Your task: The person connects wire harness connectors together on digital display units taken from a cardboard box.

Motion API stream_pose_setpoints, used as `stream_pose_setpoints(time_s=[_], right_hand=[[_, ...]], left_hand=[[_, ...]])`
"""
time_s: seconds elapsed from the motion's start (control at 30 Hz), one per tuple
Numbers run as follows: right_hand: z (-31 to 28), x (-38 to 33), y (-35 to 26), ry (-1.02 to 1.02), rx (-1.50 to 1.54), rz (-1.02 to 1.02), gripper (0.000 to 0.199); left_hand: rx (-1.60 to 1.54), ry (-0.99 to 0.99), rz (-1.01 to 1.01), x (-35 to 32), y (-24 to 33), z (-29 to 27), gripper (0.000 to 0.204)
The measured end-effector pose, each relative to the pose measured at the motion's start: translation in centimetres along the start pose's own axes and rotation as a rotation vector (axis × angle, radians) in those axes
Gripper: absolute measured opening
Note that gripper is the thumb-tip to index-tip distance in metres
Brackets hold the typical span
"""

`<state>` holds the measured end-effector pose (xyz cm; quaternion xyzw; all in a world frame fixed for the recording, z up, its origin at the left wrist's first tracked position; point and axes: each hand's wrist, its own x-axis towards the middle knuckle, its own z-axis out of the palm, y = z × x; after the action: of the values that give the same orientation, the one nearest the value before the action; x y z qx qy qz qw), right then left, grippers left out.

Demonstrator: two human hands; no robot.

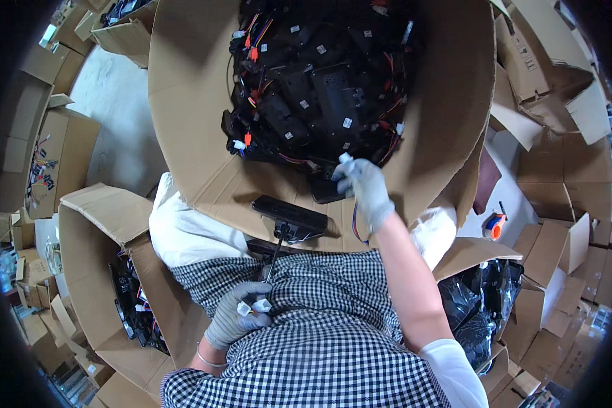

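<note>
My left hand (241,316), in a thin grey glove, is closed near my lap. White connector plugs (254,308) stick out of its grip. A black cable (275,257) runs from that hand up to a long black plastic part (291,213), which lies at the near side of the big carton. At the carton's near right, my gloved right hand (368,194) is closed on a white connector (345,158), with thin coloured wires (355,223) hanging below the hand. Just beside its fingers sits another dark part (326,190).
The big carton (183,102) holds a heap of black parts (319,88) with coloured wires. A carton (102,272) with black parts stands at my left; black plastic bags (479,299) fill one at my right. An orange tape roll (496,226) lies on the right.
</note>
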<state>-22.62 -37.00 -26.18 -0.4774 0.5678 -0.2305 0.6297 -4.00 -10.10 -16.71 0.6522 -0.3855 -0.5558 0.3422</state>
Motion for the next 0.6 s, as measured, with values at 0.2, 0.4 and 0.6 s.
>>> stream_pose_setpoints(time_s=[0.2,0.4,0.6], right_hand=[[-2.1,7.9,3.7,0.168,0.662,0.141,0.022],[0.4,-4.3,3.5,-0.078,0.406,-0.113,0.03],[3.3,-12.5,4.9,-0.394,-0.644,-1.173,0.006]], left_hand=[[-0.282,0.046,-0.05,0.9,0.1,0.7,0.044],[0.101,0.0,0.168,1.7,-1.4,-0.2,0.028],[-0.236,0.113,0.234,5.8,-1.6,2.1,0.047]])
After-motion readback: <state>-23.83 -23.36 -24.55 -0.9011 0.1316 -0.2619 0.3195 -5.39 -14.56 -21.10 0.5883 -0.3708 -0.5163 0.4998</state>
